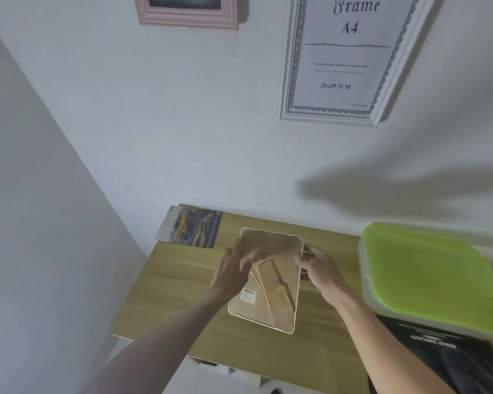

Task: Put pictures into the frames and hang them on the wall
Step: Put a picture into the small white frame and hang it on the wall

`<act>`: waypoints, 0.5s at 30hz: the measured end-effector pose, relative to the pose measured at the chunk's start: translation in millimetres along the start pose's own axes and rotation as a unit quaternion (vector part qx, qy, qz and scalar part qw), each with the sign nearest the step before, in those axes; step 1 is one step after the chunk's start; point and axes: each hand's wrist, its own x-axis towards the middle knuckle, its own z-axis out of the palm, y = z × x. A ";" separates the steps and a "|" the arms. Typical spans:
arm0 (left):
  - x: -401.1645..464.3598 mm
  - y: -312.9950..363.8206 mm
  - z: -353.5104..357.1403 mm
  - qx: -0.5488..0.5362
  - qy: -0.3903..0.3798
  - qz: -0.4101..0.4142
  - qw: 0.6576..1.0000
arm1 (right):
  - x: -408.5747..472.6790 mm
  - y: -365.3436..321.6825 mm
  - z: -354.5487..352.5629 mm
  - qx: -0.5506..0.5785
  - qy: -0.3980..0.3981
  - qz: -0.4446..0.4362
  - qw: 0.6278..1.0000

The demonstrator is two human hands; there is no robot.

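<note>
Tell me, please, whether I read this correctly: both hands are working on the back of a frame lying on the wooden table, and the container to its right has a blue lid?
Not quite. In the head view the container's lid is bright green, not blue. The rest holds: the left hand and right hand are at the back of the frame, which lies on the wooden table.

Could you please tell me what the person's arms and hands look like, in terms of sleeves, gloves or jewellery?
Both forearms are bare, with no sleeves in view. The left hand and right hand wear no gloves, and no watch, ring or bracelet shows.
</note>
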 end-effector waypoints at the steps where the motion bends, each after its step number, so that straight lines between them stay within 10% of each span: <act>1: 4.6 -3.9 1.5 -0.003 -0.006 0.006 1.000 | 6.4 3.3 -0.6 -0.002 -0.001 0.003 1.000; 15: 34.6 -11.9 15.2 -0.036 -0.038 -0.118 0.992 | 42.2 56.7 22.3 -0.236 0.076 -0.093 0.964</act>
